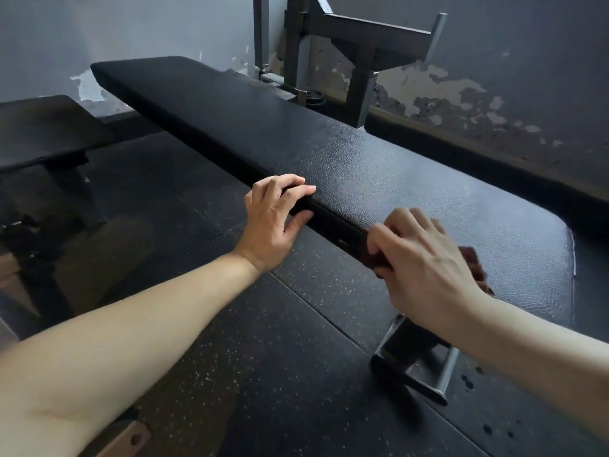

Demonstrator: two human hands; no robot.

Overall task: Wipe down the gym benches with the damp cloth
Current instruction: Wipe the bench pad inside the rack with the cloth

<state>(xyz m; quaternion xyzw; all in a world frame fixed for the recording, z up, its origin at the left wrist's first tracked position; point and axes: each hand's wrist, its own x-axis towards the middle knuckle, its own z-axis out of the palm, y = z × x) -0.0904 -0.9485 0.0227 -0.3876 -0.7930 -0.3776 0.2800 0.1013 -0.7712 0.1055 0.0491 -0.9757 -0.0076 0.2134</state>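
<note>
The person leans over a long black padded bench (329,153) whose grained top runs away toward the far wall. Their left hand (273,222) clasps the pad's long near edge about halfway along: the fingers lie curled over the top and the thumb presses against the side face below, so the edge is pinched between them. Closer to the pad's rounded near end, the right hand (425,265) holds a dark reddish-brown cloth (471,262) down on the same long edge. The fingers bend over the rim and grip the cloth where it folds down the side, while the rest of it lies flat on the top and shows past the back of the hand. The two hands are near each other but apart, with a bare stretch of edge between them. Under the near end a grey steel foot bar (415,367) rests on the dark speckled rubber floor (263,357). Beyond the bench's far right edge a heavy steel rack (329,44) stands against a grey wall (494,77) with patches of peeled paint. Off to the left, a second black bench (43,130) sits well apart from the first.
</note>
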